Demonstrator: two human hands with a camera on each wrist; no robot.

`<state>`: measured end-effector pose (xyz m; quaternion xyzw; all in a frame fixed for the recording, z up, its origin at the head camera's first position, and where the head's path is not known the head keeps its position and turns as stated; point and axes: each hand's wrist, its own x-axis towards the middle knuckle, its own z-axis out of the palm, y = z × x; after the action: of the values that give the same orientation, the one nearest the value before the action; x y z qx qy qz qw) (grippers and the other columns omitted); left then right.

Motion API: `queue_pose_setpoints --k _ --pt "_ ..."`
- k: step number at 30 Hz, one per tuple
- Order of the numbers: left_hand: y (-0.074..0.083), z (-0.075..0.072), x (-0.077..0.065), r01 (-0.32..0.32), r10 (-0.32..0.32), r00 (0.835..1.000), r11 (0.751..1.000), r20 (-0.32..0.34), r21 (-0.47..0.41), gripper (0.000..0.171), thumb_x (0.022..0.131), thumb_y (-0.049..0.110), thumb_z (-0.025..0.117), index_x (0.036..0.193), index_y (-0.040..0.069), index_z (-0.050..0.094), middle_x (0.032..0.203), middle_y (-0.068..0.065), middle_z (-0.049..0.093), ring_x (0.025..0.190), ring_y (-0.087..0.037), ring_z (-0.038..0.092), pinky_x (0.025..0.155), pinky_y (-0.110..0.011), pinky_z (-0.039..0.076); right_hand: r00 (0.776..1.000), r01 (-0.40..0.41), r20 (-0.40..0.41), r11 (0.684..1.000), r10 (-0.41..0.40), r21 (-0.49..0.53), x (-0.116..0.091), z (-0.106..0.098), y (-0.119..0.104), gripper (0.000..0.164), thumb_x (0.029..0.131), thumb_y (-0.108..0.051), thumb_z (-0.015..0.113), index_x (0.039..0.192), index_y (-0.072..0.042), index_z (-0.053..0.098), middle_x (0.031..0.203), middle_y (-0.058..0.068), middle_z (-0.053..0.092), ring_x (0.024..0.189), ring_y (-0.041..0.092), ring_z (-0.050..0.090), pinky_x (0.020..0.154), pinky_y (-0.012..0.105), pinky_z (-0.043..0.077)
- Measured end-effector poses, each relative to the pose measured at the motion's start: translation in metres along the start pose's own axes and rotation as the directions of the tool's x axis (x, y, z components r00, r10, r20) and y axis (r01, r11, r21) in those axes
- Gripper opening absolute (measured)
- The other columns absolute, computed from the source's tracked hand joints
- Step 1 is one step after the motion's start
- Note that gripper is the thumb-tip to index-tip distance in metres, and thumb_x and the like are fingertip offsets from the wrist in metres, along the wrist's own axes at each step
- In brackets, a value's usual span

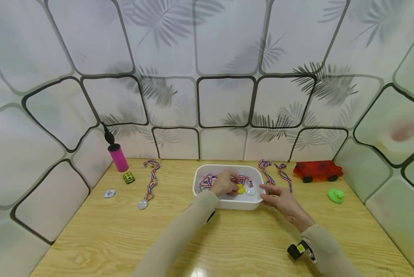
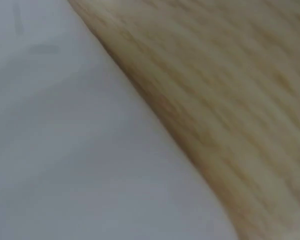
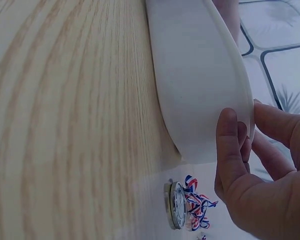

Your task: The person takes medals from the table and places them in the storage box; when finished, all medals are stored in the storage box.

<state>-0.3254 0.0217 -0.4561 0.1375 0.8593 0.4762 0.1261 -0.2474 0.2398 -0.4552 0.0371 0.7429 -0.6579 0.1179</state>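
A white plastic tub [image 1: 238, 205] holds medals on red, white and blue ribbons. My left hand [image 1: 225, 184] reaches into it, fingers curled down at the edge of a gold medal [image 1: 240, 189], which it appears to pinch. Just right of that lies a silver medal [image 1: 250, 191]. The tub's right end is gripped by my right hand [image 1: 279, 200]; in the right wrist view its thumb [image 3: 275, 120] is at the rim and a finger [image 3: 230, 145] lies against the outer wall. The left wrist view shows only blurred tub wall [image 2: 80, 150] and wood.
Beside the tub's right end lie medals [image 3: 177, 205] with ribbons [image 1: 267, 175]. At left are a silver medal [image 1: 142, 204], a round token [image 1: 109, 193], a toy car [image 1: 128, 177] and a pink cylinder [image 1: 119, 159]. A red wheeled toy [image 1: 317, 170] and green duck [image 1: 336, 195] stand right.
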Motion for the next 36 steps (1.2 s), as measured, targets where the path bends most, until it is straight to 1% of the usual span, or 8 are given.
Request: queue_pose_setpoints --k 7,11,15,20,27,31,33,36 --pt "-0.002 -0.011 0.002 -0.055 0.051 0.998 0.993 -0.036 -0.108 0.026 0.084 -0.007 0.07 0.109 -0.008 0.066 0.084 -0.014 0.069 0.06 -0.019 0.067 0.059 -0.03 0.06 1.0 -0.004 0.005 1.0 0.004 -0.008 0.001 0.001 -0.002 0.053 0.094 -0.007 0.064 0.143 0.002 0.046 0.103 0.005 0.048 0.089 0.009 0.059 0.083 0.024 0.058" --pt "-0.005 -0.021 0.003 -0.081 0.078 0.996 0.994 -0.038 -0.079 0.025 0.084 -0.001 0.072 0.109 -0.004 0.069 0.084 -0.01 0.068 0.063 -0.014 0.064 0.056 -0.024 0.057 1.0 -0.003 0.0 1.0 0.003 -0.014 0.002 0.001 -0.002 0.053 0.094 -0.007 0.064 0.143 0.002 0.046 0.102 0.005 0.048 0.089 0.01 0.059 0.082 0.024 0.059" --pt "-0.007 -0.034 0.0 -0.096 0.096 0.995 0.994 -0.012 -0.059 0.022 0.087 0.005 0.072 0.108 0.001 0.071 0.085 -0.007 0.069 0.068 -0.019 0.066 0.06 -0.032 0.059 1.0 -0.01 -0.006 1.0 0.01 -0.026 0.002 0.002 -0.002 0.054 0.094 -0.008 0.065 0.143 0.0 0.046 0.102 0.005 0.048 0.089 0.01 0.058 0.082 0.024 0.059" --pt "-0.005 -0.052 -0.014 -0.08 0.081 0.997 0.994 0.014 -0.08 0.026 0.09 0.01 0.07 0.115 0.002 0.068 0.093 -0.009 0.071 0.083 -0.032 0.069 0.072 -0.041 0.061 1.0 -0.01 -0.005 0.999 0.009 -0.037 0.002 0.001 -0.003 0.054 0.094 -0.009 0.065 0.144 0.0 0.046 0.102 0.004 0.049 0.089 0.01 0.059 0.082 0.025 0.059" --pt "-0.011 -0.081 -0.029 -0.137 0.139 0.99 0.983 0.002 -0.118 0.029 0.091 0.011 0.068 0.117 -0.002 0.065 0.105 -0.027 0.069 0.077 -0.021 0.07 0.067 -0.033 0.059 1.0 -0.011 -0.003 0.999 0.01 -0.034 0.002 -0.001 -0.003 0.054 0.094 -0.01 0.065 0.144 0.0 0.046 0.103 0.005 0.049 0.09 0.01 0.06 0.087 0.028 0.058" --pt "-0.017 -0.095 -0.041 -0.131 0.128 0.991 0.979 -0.032 -0.155 0.03 0.092 0.012 0.068 0.118 -0.003 0.065 0.1 -0.024 0.07 0.082 -0.032 0.069 0.07 -0.039 0.059 1.0 -0.016 -0.002 0.999 0.016 -0.037 0.001 -0.001 -0.001 0.053 0.095 -0.01 0.065 0.144 -0.001 0.046 0.104 0.005 0.049 0.09 0.009 0.06 0.087 0.028 0.058" --pt "-0.02 -0.101 -0.047 -0.126 0.12 0.992 0.977 -0.049 -0.172 0.031 0.092 0.014 0.068 0.118 -0.002 0.065 0.098 -0.022 0.071 0.084 -0.034 0.068 0.067 -0.034 0.058 1.0 -0.009 -0.001 0.999 0.009 -0.037 0.001 -0.002 0.0 0.054 0.094 -0.01 0.065 0.144 0.0 0.046 0.104 0.005 0.049 0.09 0.009 0.061 0.087 0.027 0.058" --pt "-0.026 -0.115 -0.059 -0.116 0.105 0.992 0.974 -0.067 -0.195 0.028 0.093 0.015 0.066 0.117 -0.001 0.066 0.098 -0.021 0.071 0.078 -0.026 0.067 0.062 -0.025 0.053 1.0 0.005 0.0 0.999 -0.006 -0.032 0.002 0.001 0.001 0.054 0.094 -0.009 0.066 0.143 0.001 0.046 0.103 0.004 0.049 0.089 0.008 0.06 0.086 0.026 0.058"
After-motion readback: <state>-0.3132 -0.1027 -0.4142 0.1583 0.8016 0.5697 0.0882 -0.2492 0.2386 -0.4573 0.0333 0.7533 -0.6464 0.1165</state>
